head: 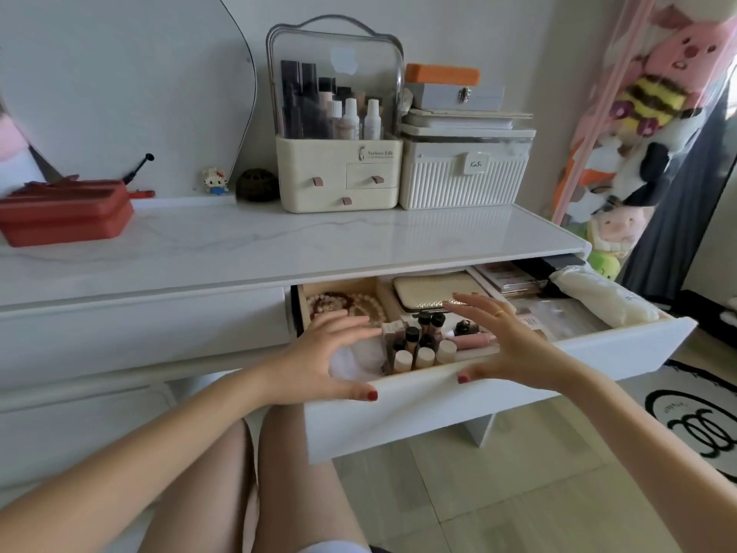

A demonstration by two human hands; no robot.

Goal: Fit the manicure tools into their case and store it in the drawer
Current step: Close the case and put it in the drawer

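Both hands empty, fingers spread: left hand (319,355) and right hand (506,345) over open drawer (478,397) | pale case (434,291) lies inside at 12 o'clock | step: probably closing | advice: push front evenly with 2 palms, bottles (418,345) may tip.

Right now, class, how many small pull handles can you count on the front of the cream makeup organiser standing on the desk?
3. One is at the upper left, one at the upper right, and one sits bottom centre. None appears hidden.
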